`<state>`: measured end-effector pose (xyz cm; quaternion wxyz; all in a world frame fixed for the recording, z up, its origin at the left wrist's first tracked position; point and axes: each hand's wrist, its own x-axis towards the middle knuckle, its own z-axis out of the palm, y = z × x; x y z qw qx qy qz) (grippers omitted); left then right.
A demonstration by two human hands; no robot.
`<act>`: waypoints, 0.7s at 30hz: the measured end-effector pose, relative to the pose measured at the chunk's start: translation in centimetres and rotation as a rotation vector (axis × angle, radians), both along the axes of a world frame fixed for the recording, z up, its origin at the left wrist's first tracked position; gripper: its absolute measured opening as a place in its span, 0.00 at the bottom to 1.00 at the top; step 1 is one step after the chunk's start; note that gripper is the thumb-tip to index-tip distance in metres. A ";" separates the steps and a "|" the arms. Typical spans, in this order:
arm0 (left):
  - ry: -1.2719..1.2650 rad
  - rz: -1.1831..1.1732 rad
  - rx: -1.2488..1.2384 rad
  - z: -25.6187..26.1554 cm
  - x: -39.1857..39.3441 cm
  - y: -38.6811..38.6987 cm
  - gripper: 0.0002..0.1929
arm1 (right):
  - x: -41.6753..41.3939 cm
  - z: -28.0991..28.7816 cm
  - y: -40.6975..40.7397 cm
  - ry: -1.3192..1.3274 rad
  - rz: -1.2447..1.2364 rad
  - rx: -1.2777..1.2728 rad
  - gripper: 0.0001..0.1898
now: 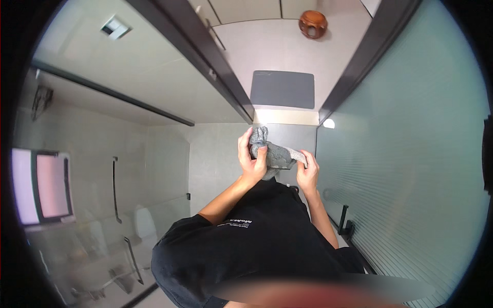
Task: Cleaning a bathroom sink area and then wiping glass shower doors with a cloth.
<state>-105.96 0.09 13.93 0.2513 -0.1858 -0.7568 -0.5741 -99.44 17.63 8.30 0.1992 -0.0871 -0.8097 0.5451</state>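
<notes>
A bunched grey cloth (278, 154) is held up in front of my chest, between both hands. My left hand (253, 156) grips its gathered left end, with the thumb across the front and the fingers behind. In my right hand (308, 172) a paler, speckled corner of the cloth is pinched between thumb and fingers. Part of the cloth hangs below, between my hands. Whether anything lies inside its folds, I cannot tell.
Ahead, a dark-framed doorway (215, 69) leads past a pale threshold (287, 116) to a grey mat (283, 89) and a brown stool (313, 24). Ribbed glass (400, 154) with a black handle (343, 219) stands to the right. Clear glass (165, 169) is on the left, with a toilet (145, 221) beyond.
</notes>
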 end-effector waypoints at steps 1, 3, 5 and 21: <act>-0.103 0.056 0.006 -0.2 0.2 -0.9 0.29 | -0.2 0.3 -0.4 -0.004 0.008 -0.001 0.11; -0.188 0.108 0.035 0.2 -0.2 -2.9 0.29 | -0.7 0.8 -1.3 -0.012 0.030 0.015 0.12; -0.240 0.171 -0.015 -0.2 -0.8 -5.5 0.30 | -1.9 1.2 -2.2 -0.009 0.122 0.059 0.14; -0.097 0.587 -0.074 -4.0 -9.0 -26.1 0.16 | -20.2 -1.8 -18.4 0.140 0.414 0.262 0.16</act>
